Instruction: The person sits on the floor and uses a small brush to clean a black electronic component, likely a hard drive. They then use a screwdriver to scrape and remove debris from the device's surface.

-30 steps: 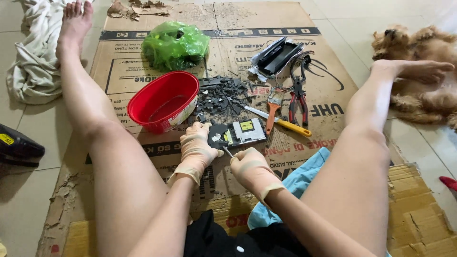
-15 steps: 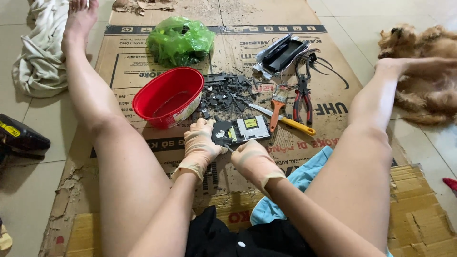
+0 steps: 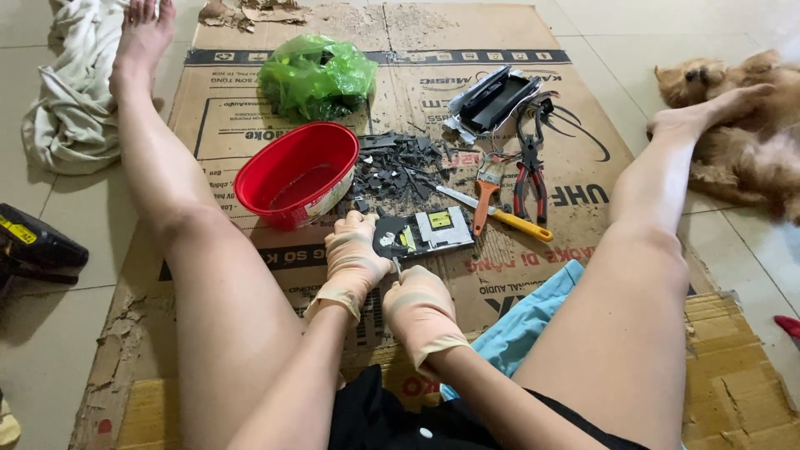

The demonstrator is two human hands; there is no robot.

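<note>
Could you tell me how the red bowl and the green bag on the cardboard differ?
The red bowl is rigid, oval and open at the top, while the green bag is soft, crumpled and bunched shut. The bowl looks opaque; the bag is translucent, with something dark inside. The bowl lies nearer the left hand; the bag lies farther away. Both rest on the cardboard.

Red bowl (image 3: 297,172) beside green bag (image 3: 317,77); pliers (image 3: 530,169); fluffy dog (image 3: 742,133); white cloth (image 3: 75,100).

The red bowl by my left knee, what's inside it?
The red bowl looks empty: only its glossy red floor and inner wall show. The near rim hides a strip of the bottom closest to the left hand, so small pieces there cannot be ruled out.
</note>
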